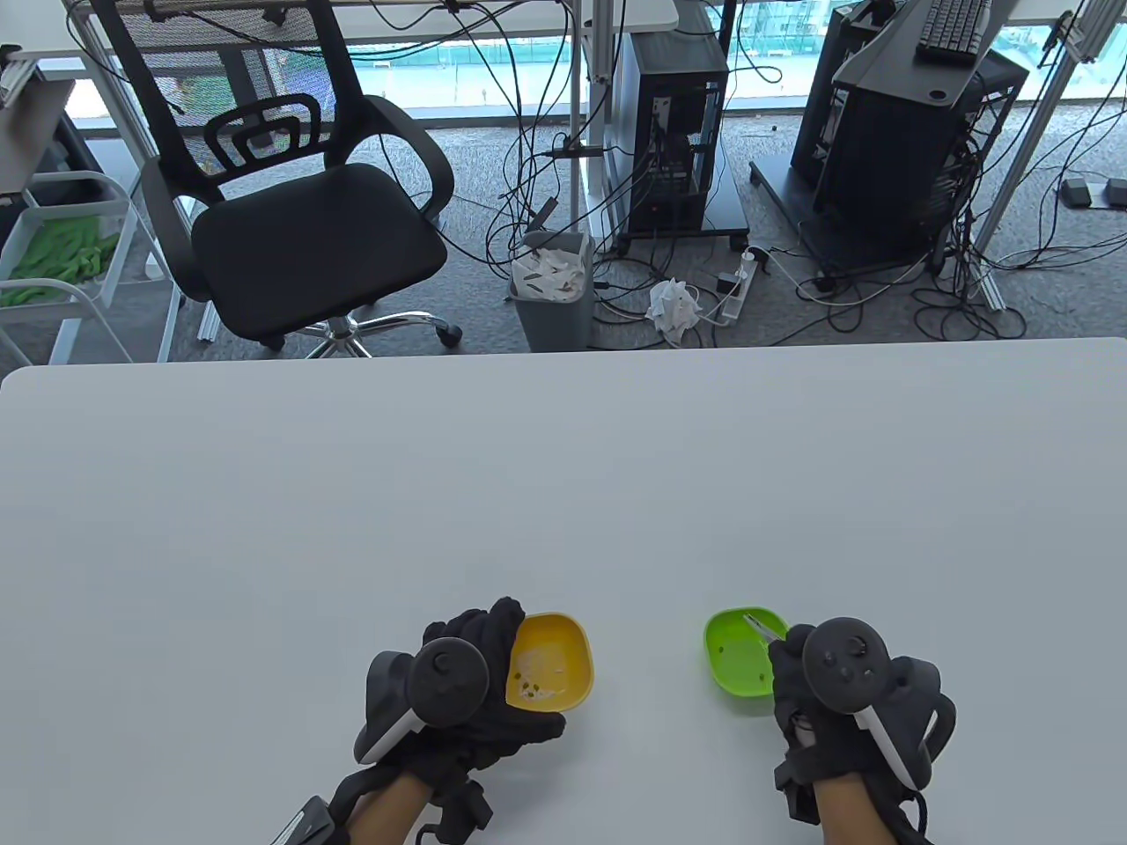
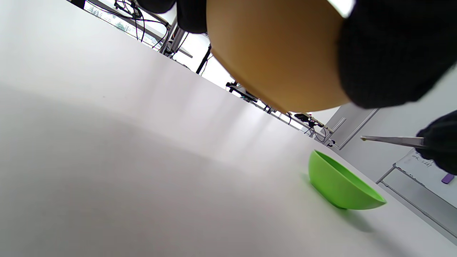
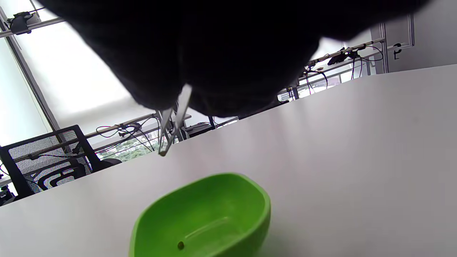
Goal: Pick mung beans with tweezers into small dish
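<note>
Right wrist view: tweezers hang out from under the right hand; their tips meet over the green dish, apart from it; one mung bean lies on the dish floor
Right fingers: pinching the tweezers; finger lay hidden under dark glove
Table view: right hand at the green dish near rim, tweezers slanting over its bowl; bean count there too small to tell
Left fingers: curled round the yellow dish, left hand gripping its side
Yellow dish contents: few dark mung beans near the fingers
Left wrist view: yellow dish underside held off the table; green dish rests on the table beyond, tweezers above it
Between hands: dishes well apart
</note>
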### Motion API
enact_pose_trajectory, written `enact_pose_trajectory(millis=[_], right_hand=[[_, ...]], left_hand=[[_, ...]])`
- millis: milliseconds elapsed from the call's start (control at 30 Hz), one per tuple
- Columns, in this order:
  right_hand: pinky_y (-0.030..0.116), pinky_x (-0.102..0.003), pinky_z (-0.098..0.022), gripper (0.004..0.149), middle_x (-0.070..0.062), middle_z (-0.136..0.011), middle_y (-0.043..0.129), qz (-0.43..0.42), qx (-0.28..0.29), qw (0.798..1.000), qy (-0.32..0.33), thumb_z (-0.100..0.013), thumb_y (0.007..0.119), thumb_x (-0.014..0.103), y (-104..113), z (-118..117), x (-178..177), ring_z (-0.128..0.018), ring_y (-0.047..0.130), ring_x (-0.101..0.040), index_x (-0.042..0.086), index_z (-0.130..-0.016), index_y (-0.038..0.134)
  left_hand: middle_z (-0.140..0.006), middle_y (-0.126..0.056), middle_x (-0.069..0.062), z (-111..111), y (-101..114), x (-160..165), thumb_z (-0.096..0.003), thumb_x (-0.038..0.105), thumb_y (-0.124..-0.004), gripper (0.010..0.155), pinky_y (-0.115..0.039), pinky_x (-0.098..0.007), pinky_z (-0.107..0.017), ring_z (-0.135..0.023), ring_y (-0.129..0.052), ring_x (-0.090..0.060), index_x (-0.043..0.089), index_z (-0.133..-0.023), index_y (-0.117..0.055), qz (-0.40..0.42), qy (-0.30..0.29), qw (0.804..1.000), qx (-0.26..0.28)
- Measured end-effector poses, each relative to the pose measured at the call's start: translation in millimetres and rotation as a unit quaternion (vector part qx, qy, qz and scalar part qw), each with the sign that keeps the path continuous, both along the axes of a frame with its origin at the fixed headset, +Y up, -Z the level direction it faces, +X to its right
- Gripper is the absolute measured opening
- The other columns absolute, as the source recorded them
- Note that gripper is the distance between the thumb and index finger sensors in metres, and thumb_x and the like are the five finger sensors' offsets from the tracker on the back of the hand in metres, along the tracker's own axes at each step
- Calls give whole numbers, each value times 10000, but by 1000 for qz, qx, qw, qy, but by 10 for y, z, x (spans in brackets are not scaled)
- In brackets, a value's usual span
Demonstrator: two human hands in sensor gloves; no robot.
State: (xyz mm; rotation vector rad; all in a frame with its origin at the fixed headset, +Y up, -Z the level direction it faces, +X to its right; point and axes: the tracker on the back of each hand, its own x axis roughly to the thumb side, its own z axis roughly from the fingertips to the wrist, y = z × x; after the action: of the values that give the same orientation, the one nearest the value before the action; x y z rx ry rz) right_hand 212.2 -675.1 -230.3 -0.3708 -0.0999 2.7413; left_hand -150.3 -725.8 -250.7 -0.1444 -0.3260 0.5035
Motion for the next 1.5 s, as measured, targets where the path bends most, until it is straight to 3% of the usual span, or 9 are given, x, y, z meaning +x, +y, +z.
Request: enact_pose_trajectory(millis=[300, 1167, 1267, 1367, 1500], right_hand=[[868, -252, -111, 355, -166, -512, 987, -11, -17, 1000, -1, -468, 901, 307, -116, -33, 56, -217, 955, -145, 41, -689, 985], [867, -254, -114, 363, -166, -516, 985, -39, -4, 999, 22, -472, 894, 311, -113, 2, 4, -221, 954, -146, 38, -696, 980], [866, -258, -116, 364, -171, -520, 982, -30, 40, 997, 51, -473, 895, 309, -7, 71, -168, -224, 954, -150, 37, -701, 977], [867, -257, -119, 370, -165, -526, 982, 8, 90, 989, 116, -474, 891, 316, 168, 160, -560, -228, 954, -148, 39, -706, 974], [866, -258, -122, 359, -161, -530, 981, 50, 97, 971, 213, -475, 890, 320, 290, 198, -1161, -231, 954, -148, 60, -708, 972]], left_hand=[[-1140, -501, -125, -2, -9, -24, -297, 733, -951, 1238, -270, -697, -773, -1105, -457, -450, 114, -1147, -297, 0, 4, 1000, -3], [-1140, -501, -123, 5, -32, 16, -298, 733, -952, 1237, -271, -695, -775, -1106, -457, -449, 114, -1147, -298, -11, -4, 1000, -11], [-1141, -500, -122, 2, -29, 17, -297, 734, -951, 1238, -270, -696, -774, -1107, -456, -448, 115, -1148, -298, -9, -4, 1000, -10], [-1141, -499, -123, -4, -26, 19, -298, 732, -952, 1237, -270, -696, -774, -1107, -456, -449, 115, -1148, -297, -8, -2, 1000, -9], [-1141, -500, -122, -7, -25, 7, -299, 731, -953, 1237, -267, -696, -776, -1107, -457, -448, 117, -1148, -297, -7, 1, 1000, -11]])
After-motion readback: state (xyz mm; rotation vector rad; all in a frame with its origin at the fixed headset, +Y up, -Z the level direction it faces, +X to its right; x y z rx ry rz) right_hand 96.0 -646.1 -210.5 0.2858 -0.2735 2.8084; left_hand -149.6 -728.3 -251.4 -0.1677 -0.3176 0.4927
